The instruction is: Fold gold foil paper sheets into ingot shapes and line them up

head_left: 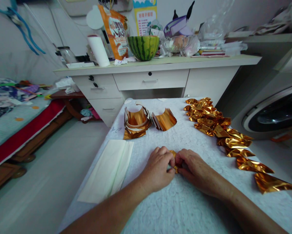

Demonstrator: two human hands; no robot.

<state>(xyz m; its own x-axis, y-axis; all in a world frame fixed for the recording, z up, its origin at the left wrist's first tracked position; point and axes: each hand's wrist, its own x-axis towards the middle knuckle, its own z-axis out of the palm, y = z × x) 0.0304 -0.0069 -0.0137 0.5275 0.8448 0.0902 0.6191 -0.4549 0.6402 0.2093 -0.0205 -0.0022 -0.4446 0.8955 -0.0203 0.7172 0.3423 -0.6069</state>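
My left hand [159, 165] and my right hand [191, 167] meet at the middle of the white table [160, 208], fingers pinched together on a small piece of gold foil paper [174, 153]. Only slivers of the foil show between the fingertips. Beyond my hands lie two curled stacks of gold foil sheets [136, 122], the smaller stack [165, 119] to the right. A long row of folded gold foil pieces [224, 130] runs along the table's right edge toward me.
A stack of white paper [109, 169] lies at the table's left. Behind stands a desk [151, 79] with half a watermelon [143, 47], a paper roll and clutter. A bed [16, 123] is left, a washing machine [275, 113] right.
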